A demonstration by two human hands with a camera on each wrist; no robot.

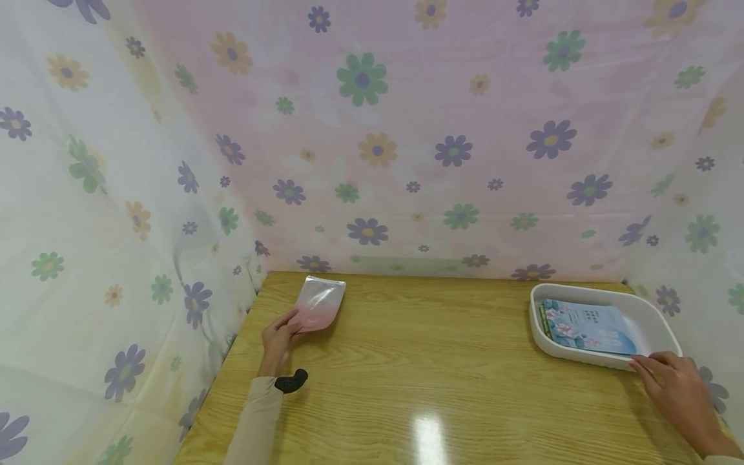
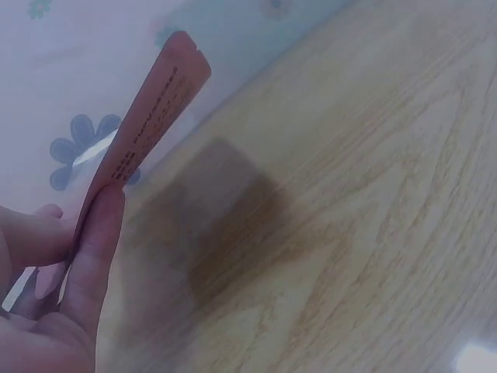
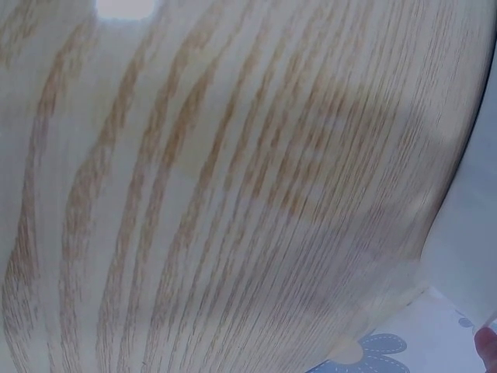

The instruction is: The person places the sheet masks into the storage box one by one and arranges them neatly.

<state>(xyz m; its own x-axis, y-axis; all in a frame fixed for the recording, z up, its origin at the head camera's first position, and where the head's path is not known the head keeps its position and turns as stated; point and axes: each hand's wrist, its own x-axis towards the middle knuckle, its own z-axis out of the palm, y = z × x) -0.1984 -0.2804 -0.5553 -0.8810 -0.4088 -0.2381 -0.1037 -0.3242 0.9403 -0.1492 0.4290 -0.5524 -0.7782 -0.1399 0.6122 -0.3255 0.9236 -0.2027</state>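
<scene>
My left hand (image 1: 280, 339) pinches a flat pink sachet (image 1: 318, 303) by its lower left edge, near the table's left side. In the left wrist view the sachet (image 2: 151, 116) appears nearly edge-on, tilted above the table, with small dark print and its shadow beside it. On the right, my right hand (image 1: 677, 387) grips the near right rim of a white plastic tray (image 1: 657, 329). Inside that tray lies a light blue floral sachet (image 1: 593, 326) on top of a green and yellow packet (image 1: 544, 321). Only a fingertip (image 3: 487, 347) of the right hand shows in the right wrist view.
The wood-grain table (image 1: 430, 361) stretches between the two hands, with a bright light reflection near its front. Flower-printed cloth (image 1: 407, 129) hangs behind the table and along both sides. A black wrist mount (image 1: 292, 382) sits at the left sleeve.
</scene>
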